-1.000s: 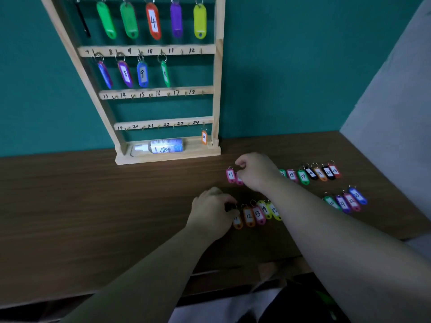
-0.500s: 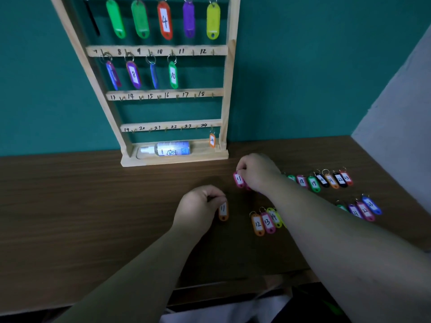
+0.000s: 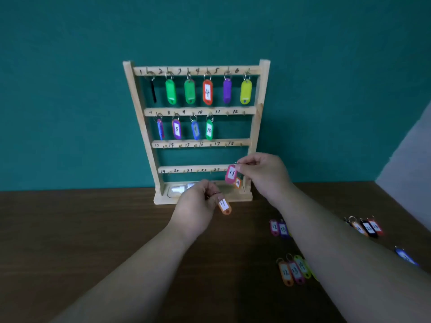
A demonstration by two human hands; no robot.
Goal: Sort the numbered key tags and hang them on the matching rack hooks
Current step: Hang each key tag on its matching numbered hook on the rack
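The right hand pinches the thin wire ring of a pink tag between thumb and fingertip. The tag dangles free with its white "11" label facing out, in front of the right end of the rack's bottom rail. The left hand pinches the ring of an orange tag the same way, lower, just over the rack's base; its label also seems to read "11". I judge that gripping by the ring keeps the number readable and leaves the loop free to slip over a hook.

Both tags are flat, rounded plastic ovals with a paper insert.

The rack is pale bare wood, with four rails that carry handwritten numbers and small metal hooks. The top rail is full and the second holds tags on 7 to 10. Hook 11 is bare, well above the raised pink tag. A small tag hangs behind the pink one. A bottle lies in the base tray, partly hidden.

On the dark wood-grain table, loose tags lie in rows at the right, probably laid in order for quick picking.
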